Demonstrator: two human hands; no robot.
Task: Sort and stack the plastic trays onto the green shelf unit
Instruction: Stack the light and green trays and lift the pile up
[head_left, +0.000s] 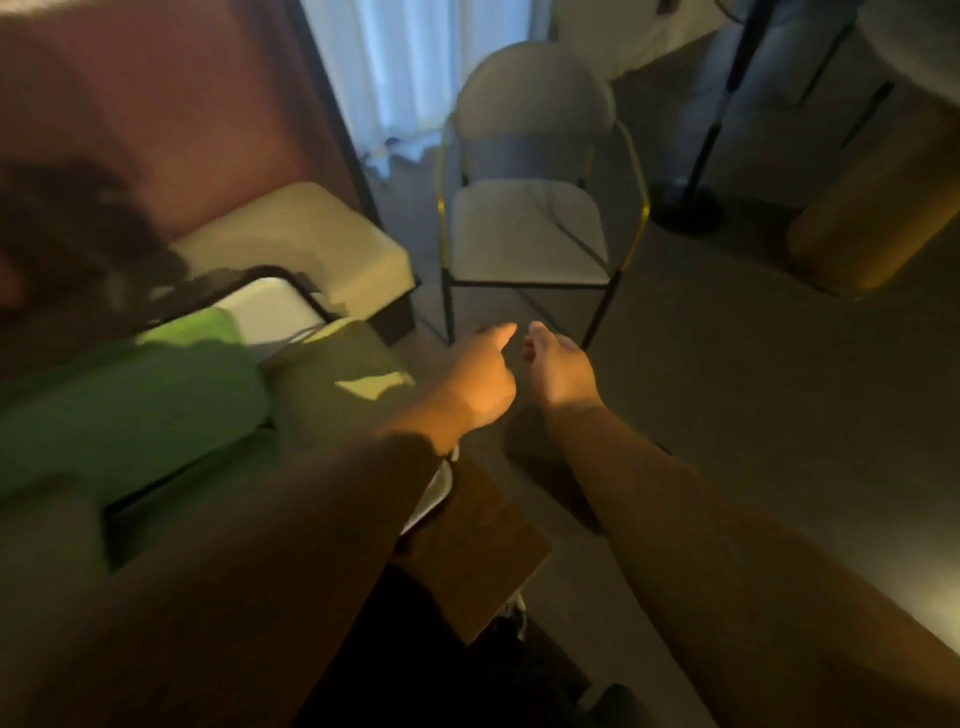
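Two bare hands reach forward in the head view, close together over a dim grey floor (753, 389), and I see nothing held in either. My left hand (480, 379) has its fingers loosely curled with the forefinger pointing out; my right hand (558, 371) hangs relaxed just beside it, the two not touching.

Far ahead stands a pale upholstered chair (527, 223) on a black and yellow frame, with a white curtain (410, 67) behind it and a dark reddish drape (171, 104) to the left. A cream cushioned stool (311, 234) sits left of the chair. A brown board (467, 545) lies near, under my left forearm.

On the left, the green shelf unit (130, 405) shows as a blurred, rounded green surface, partly sunlit, partly shadowed. A white tray (270, 309) with a dark rim sits at its far edge; whether it rests on the unit I cannot tell.
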